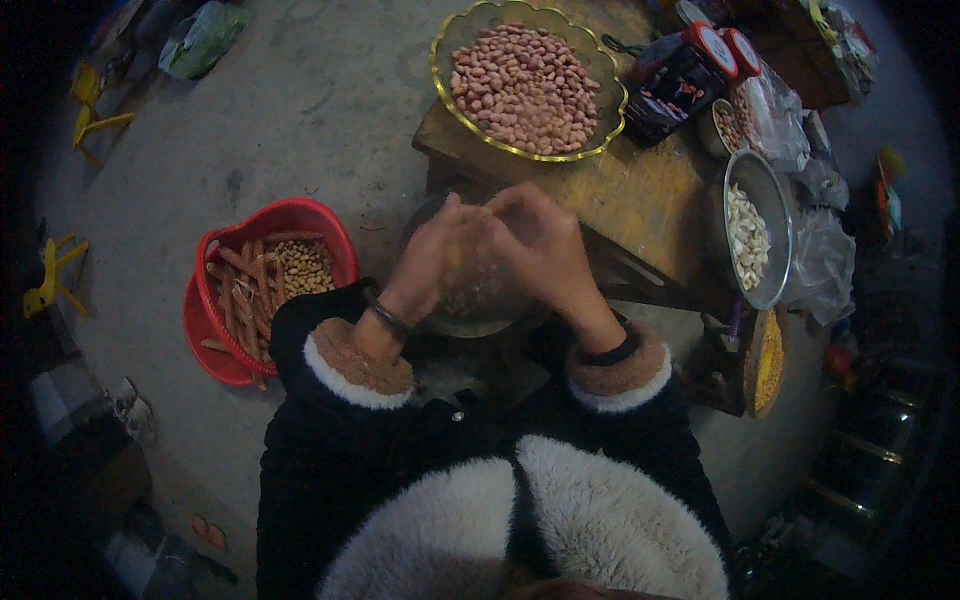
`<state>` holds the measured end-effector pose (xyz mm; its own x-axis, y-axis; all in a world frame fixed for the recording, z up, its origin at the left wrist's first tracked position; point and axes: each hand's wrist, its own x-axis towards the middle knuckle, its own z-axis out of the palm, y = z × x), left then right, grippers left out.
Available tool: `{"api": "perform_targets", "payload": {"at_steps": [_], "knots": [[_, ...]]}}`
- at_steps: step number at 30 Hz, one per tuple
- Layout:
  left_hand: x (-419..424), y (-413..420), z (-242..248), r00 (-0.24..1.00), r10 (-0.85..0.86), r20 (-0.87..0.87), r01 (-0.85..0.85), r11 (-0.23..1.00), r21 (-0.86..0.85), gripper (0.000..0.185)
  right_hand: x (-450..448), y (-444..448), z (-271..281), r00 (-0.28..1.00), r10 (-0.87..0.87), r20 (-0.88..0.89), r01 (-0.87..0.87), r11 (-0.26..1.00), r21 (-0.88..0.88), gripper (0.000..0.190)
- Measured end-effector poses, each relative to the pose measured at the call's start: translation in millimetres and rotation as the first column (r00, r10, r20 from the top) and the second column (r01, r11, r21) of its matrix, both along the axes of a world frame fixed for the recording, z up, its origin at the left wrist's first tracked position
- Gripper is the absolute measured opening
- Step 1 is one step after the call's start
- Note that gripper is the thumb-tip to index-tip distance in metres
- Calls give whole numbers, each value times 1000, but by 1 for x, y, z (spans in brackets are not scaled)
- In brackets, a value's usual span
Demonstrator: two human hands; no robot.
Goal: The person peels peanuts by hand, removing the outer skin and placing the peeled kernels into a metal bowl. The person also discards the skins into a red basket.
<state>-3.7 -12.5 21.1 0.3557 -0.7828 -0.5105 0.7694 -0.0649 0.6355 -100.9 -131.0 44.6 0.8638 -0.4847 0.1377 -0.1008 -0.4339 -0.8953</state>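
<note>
My left hand (427, 259) and my right hand (544, 251) meet at the fingertips over a round bowl (480, 326) before my lap. The fingers are blurred; a small pale yellowish piece (486, 212) seems to lie between them, its kind unclear. My right thumb and forefinger are curled together at it. The bowl holds small things, mostly hidden by my hands. Beyond, a gold-rimmed scalloped glass bowl (622, 97) of pinkish shelled nuts or beans (525, 90) stands on a wooden table (637, 180).
At left on the floor, a red plastic basket (346, 251) holds corn cobs (244, 292) and pale beans or nuts (304, 266). To the right are a metal bowl (781, 232) of whitish pieces (748, 236), dark red-lidded containers (679, 86), plastic bags (817, 255) and a dish of yellow grains (769, 367).
</note>
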Motion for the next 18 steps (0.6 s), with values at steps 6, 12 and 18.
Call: {"api": "perform_targets", "payload": {"at_steps": [6,12,18], "knots": [[4,6,-17,976,59,208,-29,989,-143,17,-1,-4,-3,1000,-13,2,12,999,52,16],[3,7,-23,901,124,415,-63,985,-158,14,3,-9,-5,991,65,118,-39,976,-212,16],[3,8,-21,889,117,442,-54,987,-151,10,1,-7,-5,998,37,43,-28,980,-199,15]]}}
